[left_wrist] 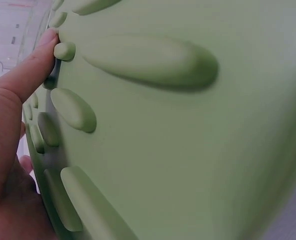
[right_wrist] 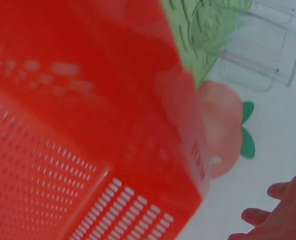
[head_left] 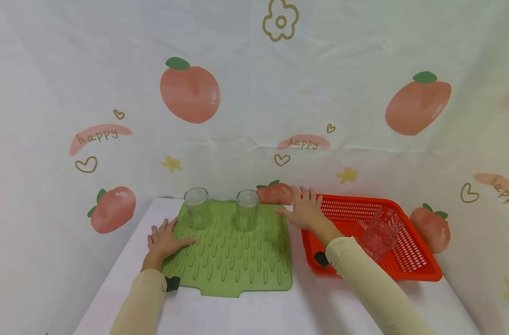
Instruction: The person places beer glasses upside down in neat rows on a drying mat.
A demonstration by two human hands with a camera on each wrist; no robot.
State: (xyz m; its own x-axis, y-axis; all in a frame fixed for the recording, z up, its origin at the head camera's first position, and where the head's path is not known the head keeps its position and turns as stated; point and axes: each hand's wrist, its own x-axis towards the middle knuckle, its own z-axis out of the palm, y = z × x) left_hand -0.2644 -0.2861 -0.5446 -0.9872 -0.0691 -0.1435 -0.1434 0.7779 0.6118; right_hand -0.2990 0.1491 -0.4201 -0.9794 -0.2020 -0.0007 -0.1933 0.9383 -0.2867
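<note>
While the left hand point(head_left: 164, 241) spreads its fingers at the left edge of the green mat point(head_left: 229, 260), thumb on top, the right hand point(head_left: 306, 212) stretches its fingers beside the far left corner of the red basket point(head_left: 426, 272). Two upright glasses point(head_left: 247, 211) stand apart toward the mat's far edge; a narrow strip of surface point(head_left: 298, 260) separates mat and basket.

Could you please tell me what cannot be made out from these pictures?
Head: how many glasses are in the red basket; their see-through outlines overlap.
Head: part of the basket, behind the right sleeve.
Left wrist: part of the left hand, past the left edge.
Right wrist: part of the right hand, past the right edge.
</note>
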